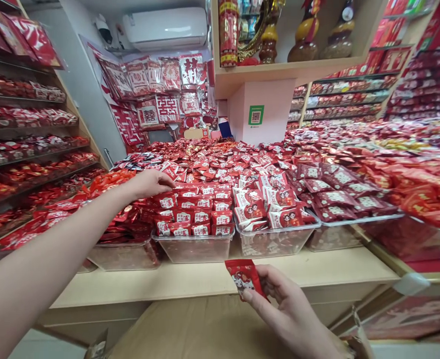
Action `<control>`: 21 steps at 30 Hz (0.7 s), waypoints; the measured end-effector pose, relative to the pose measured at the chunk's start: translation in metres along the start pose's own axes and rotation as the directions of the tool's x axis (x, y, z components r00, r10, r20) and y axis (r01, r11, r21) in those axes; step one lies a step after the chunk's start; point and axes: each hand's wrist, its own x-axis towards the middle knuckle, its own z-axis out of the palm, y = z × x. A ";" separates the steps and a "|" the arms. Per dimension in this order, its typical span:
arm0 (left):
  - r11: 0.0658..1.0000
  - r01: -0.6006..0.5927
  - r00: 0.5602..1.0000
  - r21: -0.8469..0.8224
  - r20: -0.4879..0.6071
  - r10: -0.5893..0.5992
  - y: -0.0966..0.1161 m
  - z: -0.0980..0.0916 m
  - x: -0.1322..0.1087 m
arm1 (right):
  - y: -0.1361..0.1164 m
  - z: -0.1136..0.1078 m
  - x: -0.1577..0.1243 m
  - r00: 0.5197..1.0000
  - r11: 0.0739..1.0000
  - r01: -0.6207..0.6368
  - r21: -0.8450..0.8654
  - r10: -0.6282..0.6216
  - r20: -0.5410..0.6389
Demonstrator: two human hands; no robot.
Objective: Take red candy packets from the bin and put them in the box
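Observation:
My right hand (285,304) holds a small red snack packet (244,275) pinched between thumb and fingers, low in front of the counter. My left hand (150,182) reaches out over the display, fingers curled down onto red packets at the back of a clear plastic bin (195,248) filled with neat rows of red-and-white packets. Whether the left hand grips one is hidden under the fingers. A neighbouring clear bin (275,242) holds packets printed with cartoon figures.
A wooden counter ledge (212,276) carries several clear bins of red sweets. Shelves of red packets line the left wall (25,149) and the right. A pink pillar with a green QR sign (256,115) stands behind. A cardboard box (190,329) sits below.

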 end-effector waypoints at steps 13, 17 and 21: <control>0.721 -0.287 0.956 -0.631 -0.140 0.258 0.163 0.088 -0.138 | 0.000 -0.002 0.000 0.997 0.996 0.077 0.044 -0.077 0.009; 0.543 0.018 0.996 -0.840 0.064 0.066 0.166 0.106 -0.129 | -0.001 -0.001 0.000 1.000 0.987 0.023 0.161 -0.021 -0.012; 0.227 0.177 0.983 -0.958 0.182 -0.002 0.165 0.109 -0.126 | -0.004 0.001 -0.001 0.999 0.973 -0.011 0.232 0.022 -0.044</control>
